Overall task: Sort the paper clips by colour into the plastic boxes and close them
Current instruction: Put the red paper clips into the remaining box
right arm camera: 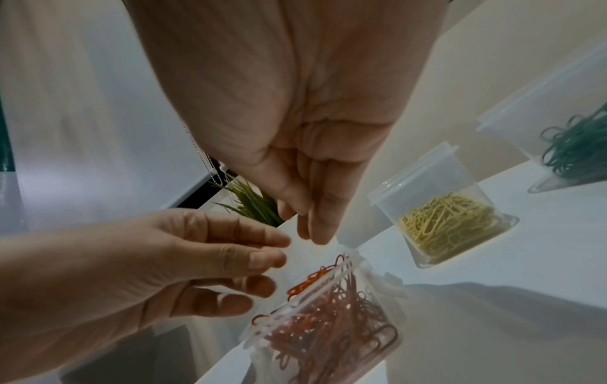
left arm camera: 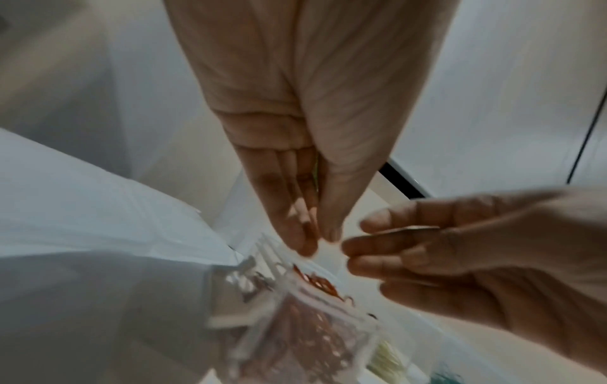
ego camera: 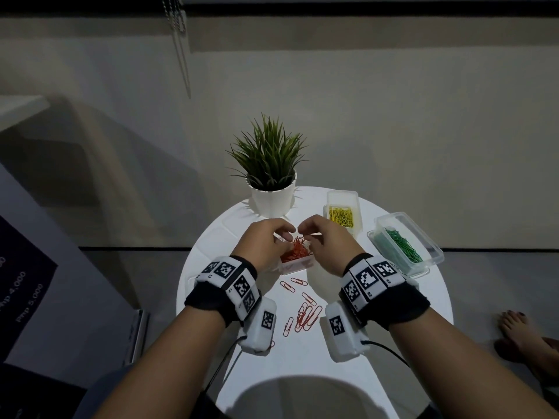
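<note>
1. Left hand [ego camera: 263, 241] and right hand [ego camera: 326, 242] together over the red box [ego camera: 298, 263], fingertips nearly meeting above its far edge; fingers [right arm camera: 262, 256] of both loosely curled.
2. Cannot tell whether either pinches a clip or the clear lid: nothing plainly held between the fingertips in the wrist views, blurred there.
3. Red box open and heaped with red clips [right arm camera: 331, 322], some poking over the rim.
4. Loose red clips [ego camera: 304, 313] scattered on the counter [ego camera: 393, 313] nearer the body, between the wrists, not yet sorted.
5. Yellow box [ego camera: 343, 216] and green box [ego camera: 403, 243] to the right, both open, filled with yellow clips [right arm camera: 450, 220] and green clips [ego camera: 402, 244]. Potted plant [ego camera: 270, 173] behind.
6. Risks, as a judgement: closing now would leave the loose clips out; clips standing proud of the rim could jam the lid or stop it seating; pressing on a light box near the heap could tip it or spill clips; tangled clips could drag neighbours out when lifted.
</note>
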A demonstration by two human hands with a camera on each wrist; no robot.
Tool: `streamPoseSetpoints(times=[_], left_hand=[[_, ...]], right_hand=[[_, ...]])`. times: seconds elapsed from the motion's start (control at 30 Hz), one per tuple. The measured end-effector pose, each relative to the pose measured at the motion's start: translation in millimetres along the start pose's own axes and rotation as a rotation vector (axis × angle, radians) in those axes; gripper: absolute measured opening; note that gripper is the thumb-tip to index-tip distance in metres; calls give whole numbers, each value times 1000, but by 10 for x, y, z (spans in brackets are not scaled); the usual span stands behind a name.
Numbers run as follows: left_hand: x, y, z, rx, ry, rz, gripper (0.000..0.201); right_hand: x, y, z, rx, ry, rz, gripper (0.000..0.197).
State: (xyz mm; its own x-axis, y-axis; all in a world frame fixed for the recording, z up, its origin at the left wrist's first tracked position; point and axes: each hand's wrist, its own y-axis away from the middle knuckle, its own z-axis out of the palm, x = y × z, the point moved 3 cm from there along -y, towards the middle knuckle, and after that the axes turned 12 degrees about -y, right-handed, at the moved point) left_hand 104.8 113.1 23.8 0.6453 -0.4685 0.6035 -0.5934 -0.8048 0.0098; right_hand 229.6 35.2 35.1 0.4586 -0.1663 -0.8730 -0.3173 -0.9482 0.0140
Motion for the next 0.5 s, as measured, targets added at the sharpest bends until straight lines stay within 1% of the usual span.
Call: streamPoseSetpoints(times=[0.03, 0.1, 0.13, 0.17, 0.23, 0.3, 0.33, 0.5], left_hand=[[-27, -13, -31, 42, -1, -7, 25], [-84, -59, -87, 91, -125, -4, 27], [-101, -79, -93, 70, -225, 6, 29], [-105, -91, -80, 28, -318, 28, 32], [-93, -87, -15, -59, -410, 99, 35], [-84, -57, 29, -87, -396, 138, 36], [-94, -46, 37, -84, -378, 145, 37], [-141, 3, 63, -99, -352, 180, 37]], right_hand=[[1, 5, -29, 23, -7, -3, 22], [-5, 28, -66, 57, 43, -27, 25], [-24, 50, -70, 48, 106, -47, 28], [-47, 79, -52, 9, 195, -64, 33], [-78, 146, 28, -123, 443, -97, 42], [-68, 211, 104, -235, 674, -126, 46], [-53, 234, 123, -256, 738, -135, 46], [-22, 237, 173, -267, 884, -106, 48]])
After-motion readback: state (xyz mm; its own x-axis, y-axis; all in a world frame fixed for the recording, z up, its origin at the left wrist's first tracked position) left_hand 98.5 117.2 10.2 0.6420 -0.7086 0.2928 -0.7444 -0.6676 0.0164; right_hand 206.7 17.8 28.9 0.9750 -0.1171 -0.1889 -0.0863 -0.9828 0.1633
